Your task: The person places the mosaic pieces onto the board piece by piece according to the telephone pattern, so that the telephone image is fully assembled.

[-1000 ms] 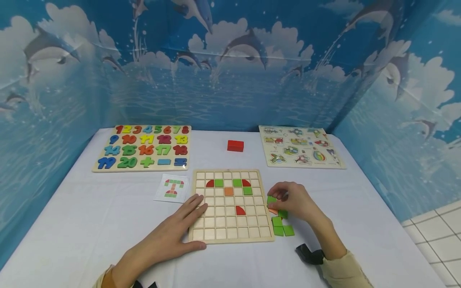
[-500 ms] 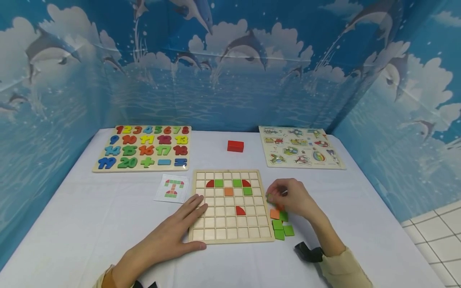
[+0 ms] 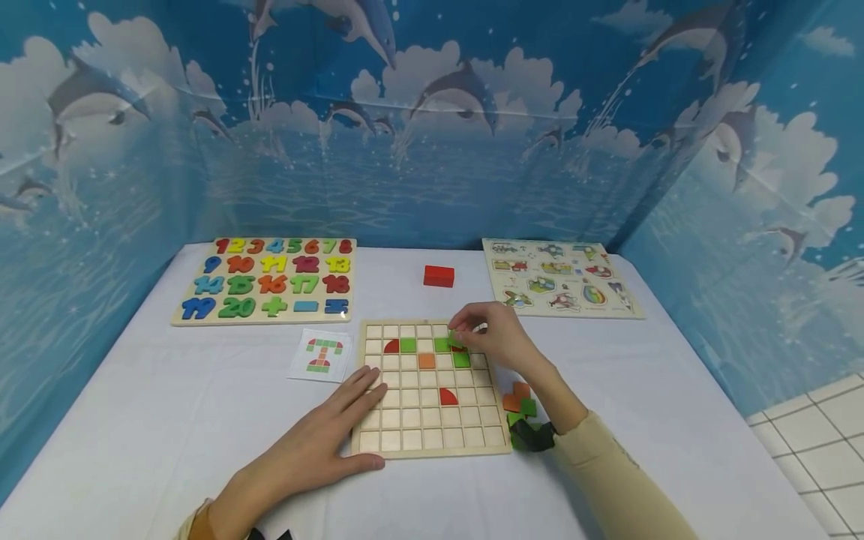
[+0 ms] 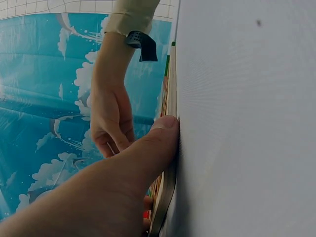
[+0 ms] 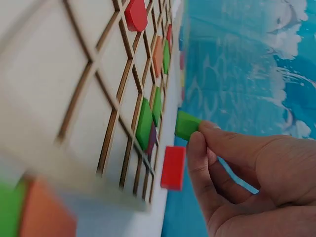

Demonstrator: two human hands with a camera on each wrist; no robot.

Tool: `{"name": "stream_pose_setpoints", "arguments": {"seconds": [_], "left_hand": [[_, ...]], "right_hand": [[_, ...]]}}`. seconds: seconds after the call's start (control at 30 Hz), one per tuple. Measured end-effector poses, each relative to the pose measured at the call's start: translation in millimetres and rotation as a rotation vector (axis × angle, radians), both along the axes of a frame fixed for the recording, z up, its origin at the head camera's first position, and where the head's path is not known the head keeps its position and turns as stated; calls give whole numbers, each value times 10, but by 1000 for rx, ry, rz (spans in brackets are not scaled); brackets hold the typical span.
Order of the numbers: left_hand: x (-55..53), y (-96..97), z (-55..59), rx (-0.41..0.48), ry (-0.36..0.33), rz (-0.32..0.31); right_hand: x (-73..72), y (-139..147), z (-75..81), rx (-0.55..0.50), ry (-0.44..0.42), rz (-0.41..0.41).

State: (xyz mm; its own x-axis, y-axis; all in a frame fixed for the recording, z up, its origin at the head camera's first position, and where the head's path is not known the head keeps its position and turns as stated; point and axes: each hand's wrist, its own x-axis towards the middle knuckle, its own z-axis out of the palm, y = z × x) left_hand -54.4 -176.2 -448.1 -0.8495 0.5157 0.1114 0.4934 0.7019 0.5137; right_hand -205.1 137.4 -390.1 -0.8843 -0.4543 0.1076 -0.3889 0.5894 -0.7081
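A wooden grid board (image 3: 412,439) lies in the middle of the table in the head view. My left hand (image 3: 312,444) rests on its left side, fingers straight over the rim and thumb by the near edge. Between thumb and finger, my right hand (image 3: 498,339) pinches a green square tile (image 5: 186,125) above the board's upper right part. Set in the grid are red quarter-circle tiles (image 3: 448,397), an orange square (image 3: 427,361) and green squares (image 3: 408,345). One red piece at the upper right is partly hidden by the right hand.
Loose orange and green tiles (image 3: 511,403) lie right of the board, partly under the right wrist strap. A pattern card (image 3: 321,355) lies at its left. Behind are a number puzzle (image 3: 265,281), a red block (image 3: 439,276) and a picture puzzle (image 3: 564,279).
My right hand has lifted a green tile from the loose pile and carried it left and away over the board's upper right. The left hand stays in place.
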Motion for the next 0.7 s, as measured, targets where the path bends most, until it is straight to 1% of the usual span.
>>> {"name": "stream_pose_setpoints", "arguments": {"seconds": [0.17,0.27,0.37,0.6,0.7], "left_hand": [[-10,-4,-18,-3,2,-3],[-7,-6,-30,-8,2,-5],[-3,-1,-33,-8,3,-6],[-4,6,-25,-9,11,-3],[0,-2,-25,-5,11,-1]], "right_hand": [[-100,-259,-45,5,0,30],[-113,-382,-81,34,-4,58],[-108,-465,-112,62,15,72],[-68,-530,-138,75,79,28],[-51,-539,-142,97,95,21]]}}
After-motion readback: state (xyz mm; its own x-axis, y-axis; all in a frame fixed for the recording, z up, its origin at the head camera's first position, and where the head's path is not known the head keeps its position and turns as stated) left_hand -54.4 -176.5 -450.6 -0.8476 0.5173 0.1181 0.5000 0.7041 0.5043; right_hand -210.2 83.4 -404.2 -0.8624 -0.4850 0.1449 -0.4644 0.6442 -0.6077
